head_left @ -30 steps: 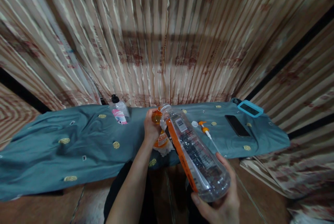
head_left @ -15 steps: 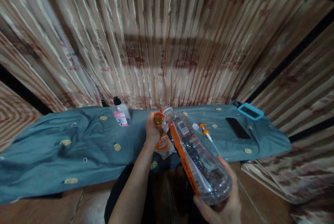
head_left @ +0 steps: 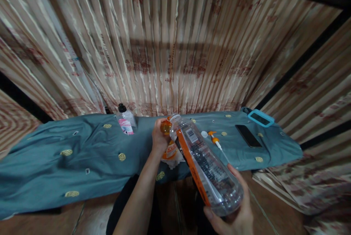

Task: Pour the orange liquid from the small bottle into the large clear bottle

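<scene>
My right hand [head_left: 242,207] is wrapped around the base of a large clear plastic bottle [head_left: 211,171] with an orange label stripe and a barcode. The bottle is tilted, its open neck up and to the left, over an orange bottle [head_left: 166,128]. Around the upper part of that orange bottle my left hand [head_left: 158,136] is closed. Whether the two mouths touch, I cannot tell. Below, the orange bottle's label shows, partly covered by the clear bottle. To the right lie an orange and white pump head [head_left: 215,140] with its tube and a small white disc [head_left: 204,134].
A clear bottle with a black top and pink label [head_left: 127,123] stands at left on the teal patterned cloth [head_left: 95,147]. A dark phone [head_left: 248,135] and a light-blue framed object [head_left: 260,118] lie at right. Behind hangs a pleated curtain [head_left: 175,63].
The whole view has shifted slightly. Both hands keep their hold, and the clear bottle stays tilted over the orange bottle with little visible movement.
</scene>
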`<state>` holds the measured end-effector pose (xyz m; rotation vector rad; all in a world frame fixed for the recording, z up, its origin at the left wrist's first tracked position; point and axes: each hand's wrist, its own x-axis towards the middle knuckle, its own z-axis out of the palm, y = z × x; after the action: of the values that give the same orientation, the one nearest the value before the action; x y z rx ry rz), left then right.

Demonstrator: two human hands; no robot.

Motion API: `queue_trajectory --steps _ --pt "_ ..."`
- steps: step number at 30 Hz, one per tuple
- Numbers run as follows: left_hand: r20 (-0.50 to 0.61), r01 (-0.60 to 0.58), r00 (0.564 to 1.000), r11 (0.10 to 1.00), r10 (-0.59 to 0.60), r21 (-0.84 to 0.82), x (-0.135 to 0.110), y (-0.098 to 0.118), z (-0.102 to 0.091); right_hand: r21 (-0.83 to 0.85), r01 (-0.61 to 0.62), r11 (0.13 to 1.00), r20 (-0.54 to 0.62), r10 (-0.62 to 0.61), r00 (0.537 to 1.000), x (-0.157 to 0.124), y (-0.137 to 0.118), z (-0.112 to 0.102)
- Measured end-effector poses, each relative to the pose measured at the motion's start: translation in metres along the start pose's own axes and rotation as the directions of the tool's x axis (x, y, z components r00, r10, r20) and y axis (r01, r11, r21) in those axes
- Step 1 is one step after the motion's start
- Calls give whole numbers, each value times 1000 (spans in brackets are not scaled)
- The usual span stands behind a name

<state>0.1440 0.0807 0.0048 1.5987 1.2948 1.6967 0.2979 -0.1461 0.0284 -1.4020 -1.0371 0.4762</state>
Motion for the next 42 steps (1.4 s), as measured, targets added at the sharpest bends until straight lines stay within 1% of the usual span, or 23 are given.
queue_trajectory --steps 5,10,17,21,24,30,35,42 --pt "19 37 999 999 -37 -7 1 5 -2 -6 9 1000 -21 -9 1000 1 -2 0" --pt "16 11 1000 1000 -11 0 1 6 -3 -11 -6 1000 -17 6 1000 2 -3 0" --pt "22 2 1000 1000 -2 -2 2 3 -1 -24 4 1000 -26 -5 1000 3 -2 0" --pt "27 -3 1000 1000 3 -3 2 4 -1 -26 -12 1000 -15 12 1000 3 -3 -1" --pt "29 -15 999 1000 15 -7 3 3 -1 -7 -35 999 -9 35 999 2 -4 -1" --pt "13 -22 1000 1000 22 -18 3 2 0 1 -17 1000 -9 17 1000 2 -6 2" --pt "29 -20 999 1000 20 -13 3 3 -1 24 -52 998 -19 52 998 1 -7 4" --pt "3 -20 1000 1000 20 13 3 4 -1 -22 16 1000 -15 -16 1000 1 -4 2"
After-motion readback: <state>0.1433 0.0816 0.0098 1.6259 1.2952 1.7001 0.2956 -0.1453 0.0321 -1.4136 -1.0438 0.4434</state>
